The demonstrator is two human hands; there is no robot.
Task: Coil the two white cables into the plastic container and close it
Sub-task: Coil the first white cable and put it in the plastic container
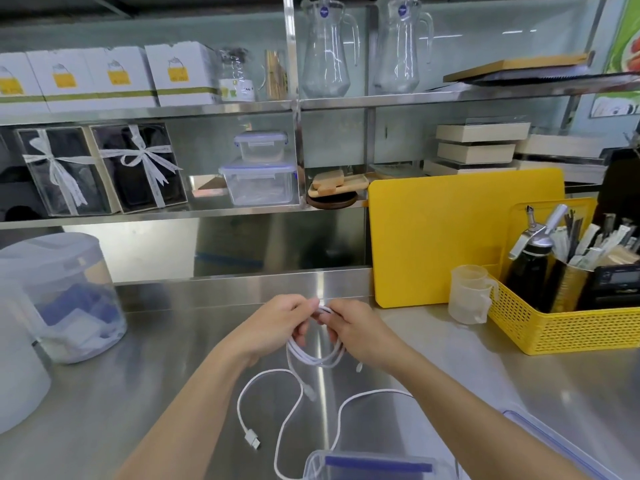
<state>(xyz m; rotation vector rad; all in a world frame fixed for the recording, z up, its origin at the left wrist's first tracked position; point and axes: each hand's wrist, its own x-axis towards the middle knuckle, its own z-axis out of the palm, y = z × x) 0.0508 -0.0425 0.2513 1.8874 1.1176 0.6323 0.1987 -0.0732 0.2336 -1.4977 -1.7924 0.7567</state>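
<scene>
Above the steel worktop [450, 348], left hand [277, 323] and right hand [353, 329] both closed on one white cable [317, 358] — looped between them, hanging in a loose coil. Second cable [242, 396] lying slack on the worktop below, plug near the clear plastic container [313, 462] — at the bottom edge, lid [554, 441] apart to its right.

A commercial kitchen is indicated by the stainless steel counter [173, 358], metal shelves [207, 110], glass pitchers [327, 50] and yellow cutting board [450, 237].
</scene>
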